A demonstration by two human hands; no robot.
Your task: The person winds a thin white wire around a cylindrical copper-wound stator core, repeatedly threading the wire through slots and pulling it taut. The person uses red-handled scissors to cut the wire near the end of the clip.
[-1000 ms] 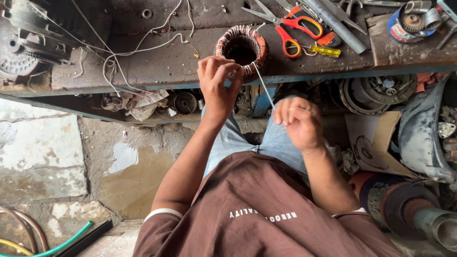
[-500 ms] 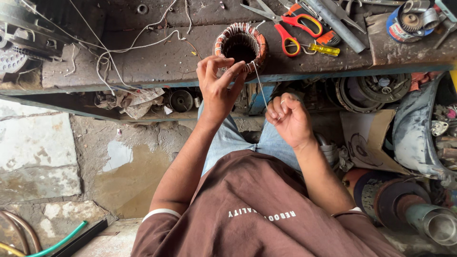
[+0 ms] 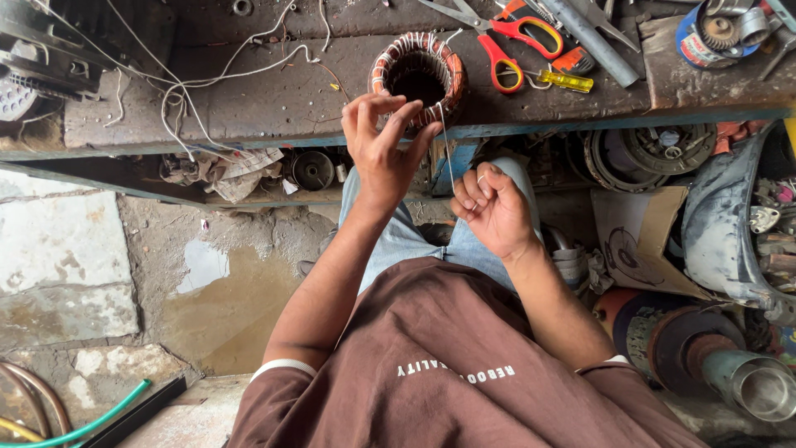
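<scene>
A round motor stator [image 3: 419, 75] with copper windings and white lacing stands on the dark metal workbench [image 3: 274, 99]. My left hand [image 3: 383, 149] reaches up to its near rim, fingertips pinching at the winding. A thin white thread [image 3: 445, 149] runs from the stator down to my right hand [image 3: 491, 207], which is curled shut around it below the bench edge, over my jeans-clad knee.
Red-handled scissors [image 3: 506, 37], a yellow screwdriver [image 3: 564, 80], a grey pipe [image 3: 593, 37] and a tin of parts [image 3: 705, 33] lie at the bench's right. Loose white wires [image 3: 191, 87] trail left. Motor parts fill the shelf below. A puddle [image 3: 224, 290] lies on the floor.
My right hand has dropped lower and nearer my body, drawing the thread out from the stator. My left hand stays at the stator's rim.
</scene>
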